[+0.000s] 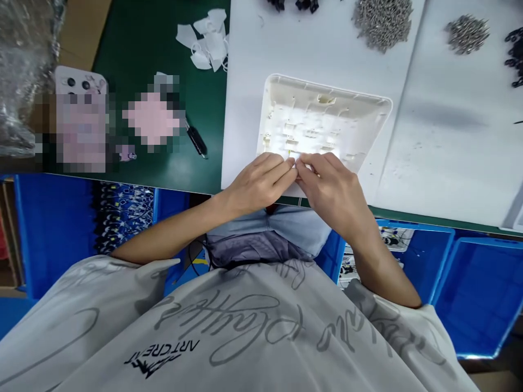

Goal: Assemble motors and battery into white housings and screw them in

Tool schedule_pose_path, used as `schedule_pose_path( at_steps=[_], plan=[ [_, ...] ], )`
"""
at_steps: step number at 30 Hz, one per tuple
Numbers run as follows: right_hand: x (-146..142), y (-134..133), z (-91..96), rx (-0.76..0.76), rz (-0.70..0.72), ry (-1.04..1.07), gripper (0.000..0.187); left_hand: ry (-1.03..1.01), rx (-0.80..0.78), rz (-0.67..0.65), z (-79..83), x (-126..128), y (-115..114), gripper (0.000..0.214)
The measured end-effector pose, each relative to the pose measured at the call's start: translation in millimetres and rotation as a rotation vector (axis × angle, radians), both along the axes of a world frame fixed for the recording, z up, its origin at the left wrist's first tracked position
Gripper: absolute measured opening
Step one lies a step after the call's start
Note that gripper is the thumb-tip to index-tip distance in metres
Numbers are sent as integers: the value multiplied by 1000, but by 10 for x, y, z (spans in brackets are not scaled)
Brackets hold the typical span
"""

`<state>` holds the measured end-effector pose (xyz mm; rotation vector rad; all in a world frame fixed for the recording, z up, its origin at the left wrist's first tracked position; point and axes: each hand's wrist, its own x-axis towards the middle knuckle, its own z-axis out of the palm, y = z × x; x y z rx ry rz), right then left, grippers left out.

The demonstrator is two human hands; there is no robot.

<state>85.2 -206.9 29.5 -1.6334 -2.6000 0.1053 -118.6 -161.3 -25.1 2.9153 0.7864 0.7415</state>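
Observation:
A white plastic housing (347,106) lies with its hollow side up on the white work surface, ribs and small posts showing inside. Over its near edge, my left hand (263,177) and my right hand (329,185) meet fingertip to fingertip. Both are closed in a pinch. Between the fingertips shows a tiny whitish piece with a yellow-green spot, too small and too covered to name. Fingers hide the near wall of the housing, and I cannot tell whether the piece touches it.
Beyond the housing lie a large screw pile (384,22), a smaller screw pile (468,34) and black parts (515,57). On the green mat at left are white scraps (208,41), a black pen (196,140) and a pink phone-like item (81,120). Blue bins (476,294) stand below the table edge.

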Motion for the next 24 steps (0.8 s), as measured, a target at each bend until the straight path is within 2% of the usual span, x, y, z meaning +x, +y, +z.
schedule_pose_path(
  at_steps=[3,6,10,12,15,17,19,21,24],
  plan=[
    [-11,-14,-15,-10,-27,-21,36,-56,-24,-14,-20,-11,7,28],
    [27,-82,-129,37,-21,70,38,-107,-42,-5,-49,-28,-31,24],
    [129,-175,-305,105,14,266,41,-179,-88,145,-77,-157,-84,25],
    [177,-181,-318,107,27,279,43,-211,-86,252,-31,-256,-21,31],
    [243,-123,-234,78,107,218,44,-231,-135,321,142,-305,252,37],
    [280,-65,-158,50,197,162,45,-236,-170,315,278,-202,510,39],
    [304,-21,-107,17,256,129,47,-221,-153,278,372,5,760,42],
    [307,-6,-96,-2,262,124,49,-121,-170,220,397,254,955,51],
    [284,-24,-140,11,227,118,50,55,-207,196,344,543,1108,66]
  ],
)
